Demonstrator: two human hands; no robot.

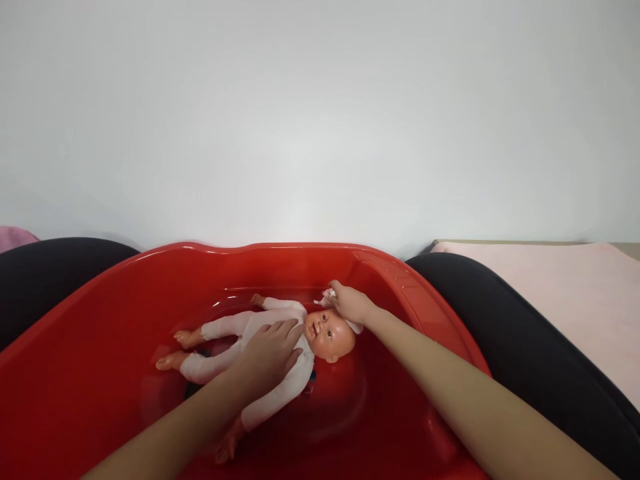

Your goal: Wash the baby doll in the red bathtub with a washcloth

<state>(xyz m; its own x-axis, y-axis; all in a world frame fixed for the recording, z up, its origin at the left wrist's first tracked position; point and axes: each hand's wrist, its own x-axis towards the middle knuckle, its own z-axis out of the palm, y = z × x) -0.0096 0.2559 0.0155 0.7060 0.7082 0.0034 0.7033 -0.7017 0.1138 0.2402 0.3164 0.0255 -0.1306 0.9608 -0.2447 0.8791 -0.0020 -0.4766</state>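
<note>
While the doll (295,381) lies face-up in the red tub (280,251), head toward three o'clock, the left hand (273,350) rests spread on its chest. At the head's one o'clock, the right hand (350,304) pinches a white cloth (328,297). Doll judged light, soft-bodied; grip the torso.

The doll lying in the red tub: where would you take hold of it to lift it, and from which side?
Probably around the torso of the doll, from above on the near side. It lies face up, head to the right, and the trunk is its broadest part; the left hand lies flat there. The right hand, pinching a white cloth, sits by the head.
</note>
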